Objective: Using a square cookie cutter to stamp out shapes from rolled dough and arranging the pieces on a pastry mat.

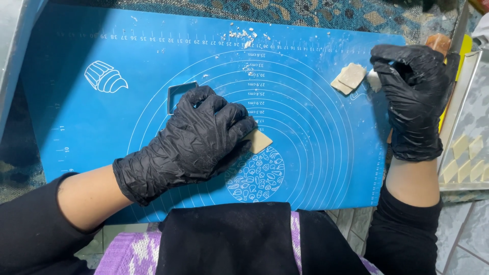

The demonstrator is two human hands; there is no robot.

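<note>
A black-gloved left hand [196,137] presses down on a pale diamond-shaped dough piece [258,140] on the blue baking mat [316,168], fingers curled over it. Just behind lies a diamond cutter [179,94]. Farther right, the gloved right hand [413,97] has its grip closed on a white lump [374,80], beside stacked dough pieces [349,79].

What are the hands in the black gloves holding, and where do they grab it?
The left hand pinches a flat tan diamond-shaped dough piece by its left edge. The right hand grips a small white lump, mostly hidden by its fingers.
</note>
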